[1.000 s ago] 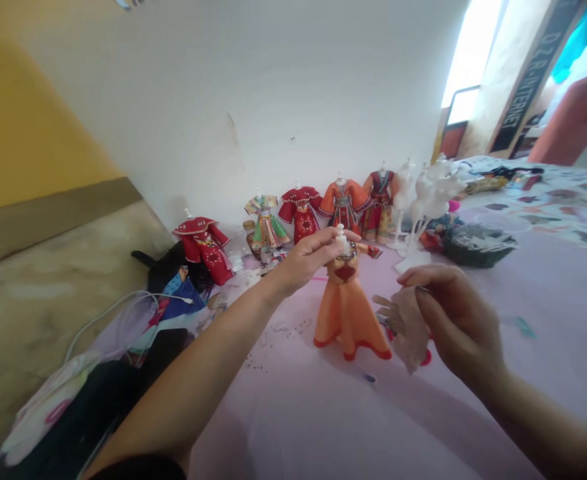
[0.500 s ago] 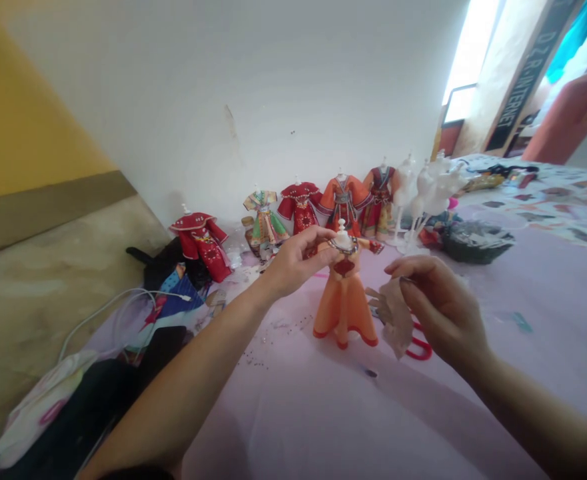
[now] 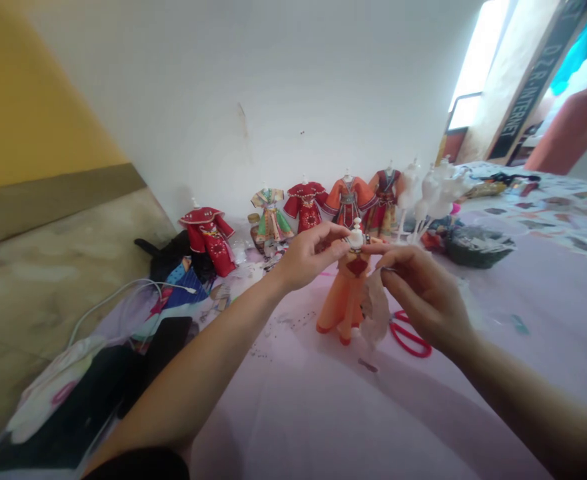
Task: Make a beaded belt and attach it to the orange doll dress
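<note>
A small mannequin (image 3: 356,238) stands upright in front of me, wearing an orange doll dress (image 3: 343,300) with red trim at the hem. My left hand (image 3: 313,257) pinches the dress at its left shoulder, by the collar. My right hand (image 3: 423,287) holds a thin, greyish-brown scrap (image 3: 374,307) between thumb and fingers, and its index finger touches the right side of the collar. The scrap hangs in front of part of the skirt. Behind it, red-handled scissors (image 3: 410,333) lie on the table, their blades hidden.
Several dressed doll forms, such as a red-robed one (image 3: 207,233), line the wall. Bare white mannequins (image 3: 426,193) stand at back right beside a dark green basket (image 3: 478,248). A white cable (image 3: 123,287), a black phone-like slab (image 3: 170,343) and fabric lie left. Tiny beads (image 3: 260,353) dot the tablecloth.
My right hand has moved left and up with the scrap, from beside the dress to its collar. My left hand keeps its hold on the shoulder. The camera view has shifted slightly.
</note>
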The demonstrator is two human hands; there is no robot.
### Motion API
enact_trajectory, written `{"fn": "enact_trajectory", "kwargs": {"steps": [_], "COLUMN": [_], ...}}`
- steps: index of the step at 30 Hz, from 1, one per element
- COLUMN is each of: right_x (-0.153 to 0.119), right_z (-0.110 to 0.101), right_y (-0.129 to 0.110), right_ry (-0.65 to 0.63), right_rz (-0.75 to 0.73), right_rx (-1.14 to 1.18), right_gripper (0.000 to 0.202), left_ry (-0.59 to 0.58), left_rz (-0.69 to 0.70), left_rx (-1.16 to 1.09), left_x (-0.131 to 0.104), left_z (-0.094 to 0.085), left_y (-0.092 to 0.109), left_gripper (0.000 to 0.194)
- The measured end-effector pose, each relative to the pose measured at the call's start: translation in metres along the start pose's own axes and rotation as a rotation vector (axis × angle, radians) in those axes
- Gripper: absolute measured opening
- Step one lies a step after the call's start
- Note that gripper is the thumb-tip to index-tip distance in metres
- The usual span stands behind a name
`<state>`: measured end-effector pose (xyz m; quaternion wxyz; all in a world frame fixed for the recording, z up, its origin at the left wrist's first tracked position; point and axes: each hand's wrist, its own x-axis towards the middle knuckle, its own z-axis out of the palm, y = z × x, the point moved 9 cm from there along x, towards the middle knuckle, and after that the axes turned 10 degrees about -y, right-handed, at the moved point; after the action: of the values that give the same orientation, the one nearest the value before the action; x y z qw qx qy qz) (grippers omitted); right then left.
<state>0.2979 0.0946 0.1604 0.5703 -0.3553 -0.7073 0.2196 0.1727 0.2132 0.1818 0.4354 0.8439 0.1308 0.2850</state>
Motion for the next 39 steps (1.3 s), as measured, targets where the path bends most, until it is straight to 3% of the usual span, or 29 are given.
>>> {"fn": "enact_trajectory", "kwargs": {"steps": [5, 12, 17, 20, 23, 26, 28, 32, 34, 39], "right_x": [0.001, -0.008, -0.013, -0.014, -0.012, -0.011, -0.01, -0.011, -0.012, -0.013], "right_z": [0.002, -0.011, -0.017, -0.019, -0.018, -0.015, -0.014, -0.014, -0.016, -0.019], "right_y": [-0.001, -0.011, -0.016, -0.025, -0.042, -0.052, -0.052, -0.042, -0.036, -0.021], "right_ry": [-0.008, 0.07, 0.074, 0.08, 0.09, 0.078, 0.07, 0.057, 0.057, 0.059], "right_rz": [0.022, -0.018, -0.016, 0.001, -0.032, -0.036, 0.003, 0.093, 0.127, 0.163], "right_rx": [0.011, -0.075, -0.171, -0.315, -0.49, -0.58, -0.573, -0.452, -0.389, -0.222], "right_gripper": [0.007, 0.01, 0.012, 0.011, 0.011, 0.012, 0.011, 0.007, 0.006, 0.006], "left_ry": [0.029, 0.068, 0.37, 0.414, 0.429, 0.344, 0.229, 0.05, 0.061, 0.133], "left_rz": [0.017, 0.006, 0.058, 0.126, 0.308, 0.388, 0.295, -0.118, -0.234, -0.285], "left_rx": [0.067, 0.047, 0.11, 0.299, 0.572, 0.649, 0.592, 0.239, 0.065, -0.188], "left_x": [0.001, -0.011, -0.048, -0.075, -0.104, -0.118, -0.116, -0.109, -0.109, -0.11], "left_z": [-0.003, -0.006, -0.015, 0.004, 0.032, 0.058, 0.07, 0.081, 0.08, 0.073], "left_y": [0.001, -0.003, 0.012, 0.032, 0.059, 0.066, 0.057, 0.013, -0.002, -0.019], "left_gripper": [0.028, 0.037, 0.031, 0.025, 0.033, 0.044, 0.05, 0.05, 0.039, 0.027]}}
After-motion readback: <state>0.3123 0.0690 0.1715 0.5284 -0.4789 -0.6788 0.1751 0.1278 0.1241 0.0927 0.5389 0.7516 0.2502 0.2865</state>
